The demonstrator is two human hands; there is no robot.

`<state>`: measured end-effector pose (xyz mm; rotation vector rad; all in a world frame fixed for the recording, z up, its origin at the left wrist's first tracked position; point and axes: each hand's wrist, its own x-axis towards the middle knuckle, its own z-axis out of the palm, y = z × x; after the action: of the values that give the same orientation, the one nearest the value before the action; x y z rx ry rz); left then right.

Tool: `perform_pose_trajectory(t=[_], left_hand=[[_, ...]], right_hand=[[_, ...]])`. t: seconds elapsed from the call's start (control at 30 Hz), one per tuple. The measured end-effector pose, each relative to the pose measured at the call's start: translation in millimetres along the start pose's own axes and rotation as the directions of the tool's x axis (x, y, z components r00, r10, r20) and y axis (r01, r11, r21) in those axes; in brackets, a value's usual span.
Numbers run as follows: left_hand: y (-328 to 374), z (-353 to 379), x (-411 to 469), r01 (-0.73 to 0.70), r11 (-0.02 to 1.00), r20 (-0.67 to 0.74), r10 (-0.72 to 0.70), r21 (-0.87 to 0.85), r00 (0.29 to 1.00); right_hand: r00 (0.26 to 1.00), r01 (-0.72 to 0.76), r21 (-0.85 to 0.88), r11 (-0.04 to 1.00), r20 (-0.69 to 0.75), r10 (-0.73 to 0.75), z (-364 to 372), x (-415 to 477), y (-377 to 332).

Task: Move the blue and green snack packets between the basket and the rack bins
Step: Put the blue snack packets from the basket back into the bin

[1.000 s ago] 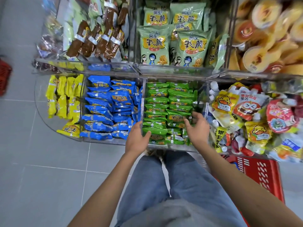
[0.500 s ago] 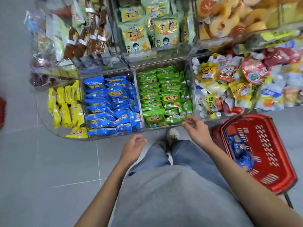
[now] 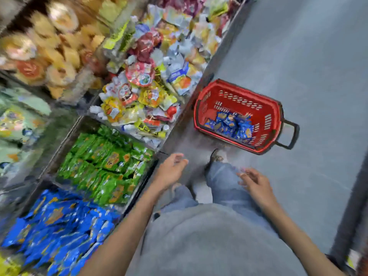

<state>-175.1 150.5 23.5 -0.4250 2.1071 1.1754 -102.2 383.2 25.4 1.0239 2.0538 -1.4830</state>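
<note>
A: While blur smears most of the view, the layout can be logged. Rack (image 3: 59, 136) fills the whole side outboard of the left hand (image 3: 171, 170). Its green packets (image 3: 105, 164) lie in the bin just beside that hand. The bin blue packets (image 3: 57, 224) lie back along the forearm, in the adjoining bin.

B: Basket?

A: Red basket (image 3: 239, 90) is on the floor, ahead of both hands and well apart from each. The basket blue packets (image 3: 229, 125) are heaped at the end nearer the hands. No green seen inside.

B: Hands?

A: Left hand has fingers loosely curled with nothing in them, near the green bin's front edge. Right hand (image 3: 256, 184) has fingers spread and slack, empty, over the thigh.

B: Risks?

A: Judgement only. A handful from that loose heap could shed glossy packets onto the floor between basket and rack. The blue and green bins adjoin, so a hurried drop could land in the wrong one. A shoe (image 3: 216, 156) stands close to the basket, and a step might shove it.

B: Unreadable?

A: Packet print is lost. Clear bin walls are hard to trace. The basket floor under the heap is hidden. The blue bin is cut off by the frame's edge.
</note>
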Motion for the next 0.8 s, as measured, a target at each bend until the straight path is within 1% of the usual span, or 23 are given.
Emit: perform_pose_trajectory(t=[0.07, 0.17, 0.3, 0.37, 0.43, 0.53, 0.63, 0.73, 0.8], left_hand=[[35.0, 19.8, 23.1, -0.050, 0.997, 0.057, 0.047, 0.054, 0.997], [80.4, 50.0, 52.4, -0.094, 0.993, 0.095, 0.087, 0.073, 0.992], [126.3, 82.9, 94.2, -0.117, 0.987, 0.097, 0.107, 0.110, 0.990], [141.1, 99.3, 122.3, -0.137, 0.983, 0.082, 0.127, 0.120, 0.988], [150.1, 117.2, 155.8, -0.128, 0.980, 0.078, 0.117, 0.155, 0.990], [144.4, 146.7, 216.8, -0.116, 0.952, 0.058, 0.104, 0.283, 0.993], [122.9, 180.9, 283.7, -0.140, 0.914, 0.081, 0.118, 0.380, 0.990], [88.6, 217.7, 348.0, -0.171, 0.842, 0.124, 0.125, 0.511, 0.984], [58.7, 242.3, 383.6, -0.215, 0.782, 0.189, 0.126, 0.586, 0.974]], right_hand=[[0.998, -0.042, 0.064, 0.997, -0.049, 0.045, -19.3, 19.3, 0.9], [0.994, -0.062, 0.102, 0.993, -0.088, 0.071, -49.2, 56.3, -8.2], [0.988, -0.097, 0.132, 0.986, -0.104, 0.111, -79.0, 112.1, -25.6], [0.988, -0.102, 0.143, 0.984, -0.104, 0.118, -87.6, 146.6, -31.9], [0.984, -0.107, 0.133, 0.985, -0.126, 0.124, -90.2, 185.5, -32.7], [0.977, -0.137, 0.093, 0.986, -0.154, 0.150, -84.6, 256.8, -15.9], [0.968, -0.185, 0.024, 0.982, -0.171, 0.186, -70.9, 338.4, 17.6], [0.949, -0.265, -0.020, 0.964, -0.182, 0.257, -51.7, 419.0, 64.8], [0.938, -0.310, -0.076, 0.948, -0.188, 0.292, -38.9, 470.7, 97.2]])
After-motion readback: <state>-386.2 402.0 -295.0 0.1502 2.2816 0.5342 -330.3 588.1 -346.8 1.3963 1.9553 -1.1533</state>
